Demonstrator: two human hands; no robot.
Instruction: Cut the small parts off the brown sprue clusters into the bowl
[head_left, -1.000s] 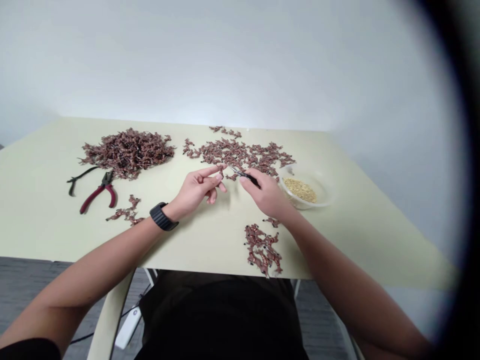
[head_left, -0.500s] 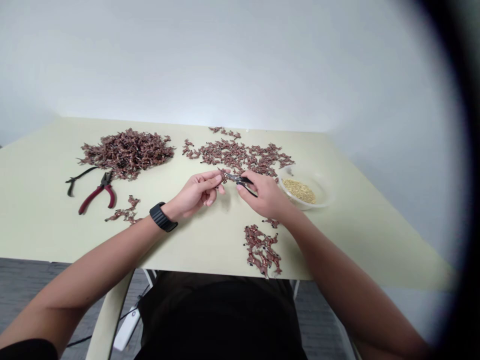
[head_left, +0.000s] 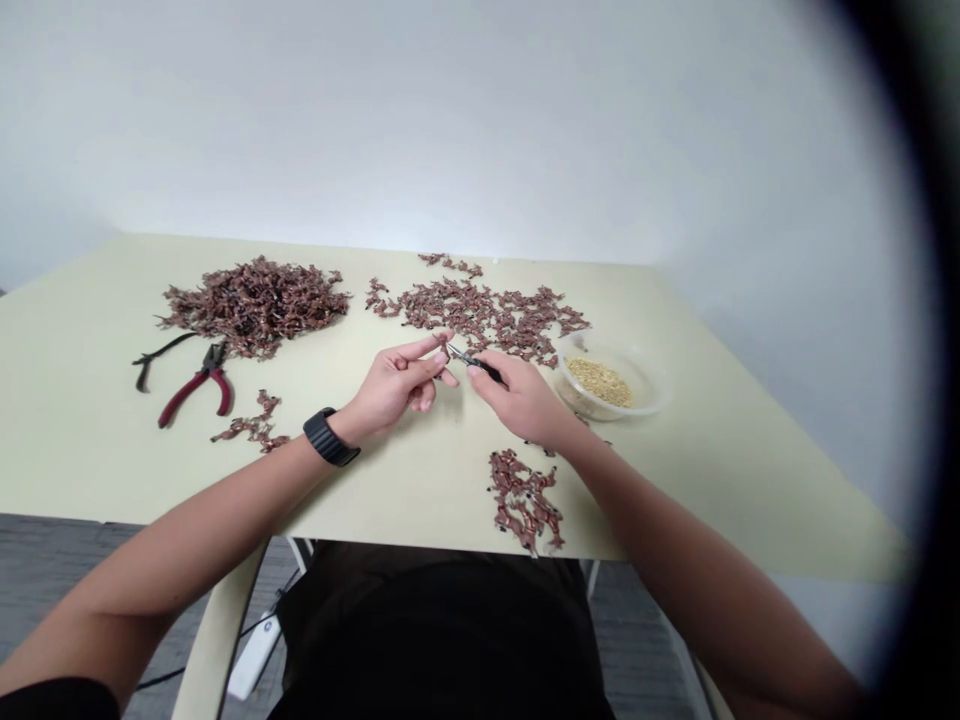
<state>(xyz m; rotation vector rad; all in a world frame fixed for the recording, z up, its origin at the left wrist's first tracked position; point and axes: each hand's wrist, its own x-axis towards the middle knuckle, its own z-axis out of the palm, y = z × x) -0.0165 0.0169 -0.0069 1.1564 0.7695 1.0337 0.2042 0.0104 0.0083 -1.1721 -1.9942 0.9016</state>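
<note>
Between thumb and fingers, my left hand [head_left: 401,380] pinches a small brown figurine [head_left: 443,347], animal-shaped like the others on the table. My right hand [head_left: 525,400] is closed round the dark handles of small pliers [head_left: 476,364]. The pliers' metal tips point left and meet or nearly touch the figurine; whether they grip a part of it is too small to tell. Beyond both hands lies a spread of brown figurines [head_left: 480,310]. A clear plastic bowl [head_left: 649,395] by my right wrist holds small gold-coloured pieces [head_left: 600,382].
A tall heap of brown figurines [head_left: 255,300] stands at the back left. Red-handled pliers [head_left: 196,385] and a black tool [head_left: 154,355] lie before it. Smaller groups of figurines sit at the left [head_left: 255,425] and near the front edge [head_left: 523,500].
The pliers' handles, spread before, are now squeezed together in my right hand, which has turned slightly. My left hand still holds the figurine, with its fingers a little straighter.
</note>
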